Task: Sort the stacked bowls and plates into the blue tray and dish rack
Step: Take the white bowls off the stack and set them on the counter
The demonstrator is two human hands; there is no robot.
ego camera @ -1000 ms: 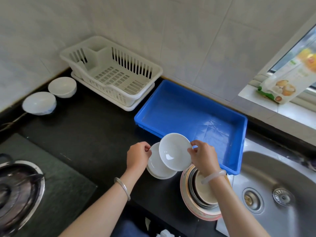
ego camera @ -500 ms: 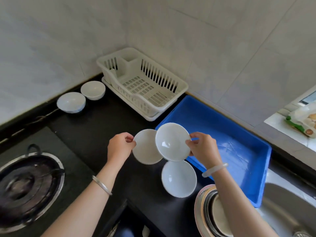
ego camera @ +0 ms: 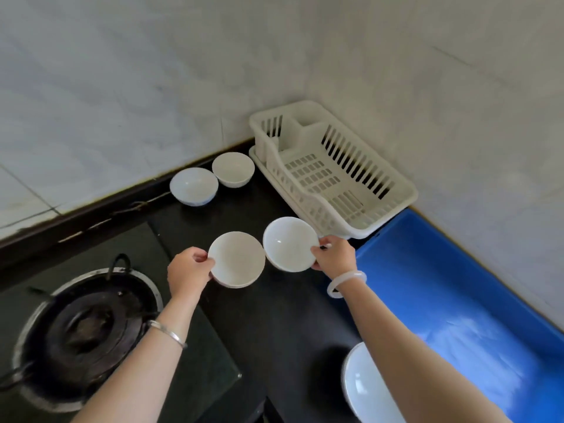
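Left hand grip holds left bowl, right hand right bowl; third bowl (bottom) partly arm-hidden.

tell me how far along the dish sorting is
Done: nothing yet, since no dish shows in the dish rack or the blue tray. In hand: the left hand grips a bowl and the right hand a second bowl, both above the counter. Left: those two, a third bowl beside the right forearm, and perhaps the bluish bowl and pale bowl by the wall.
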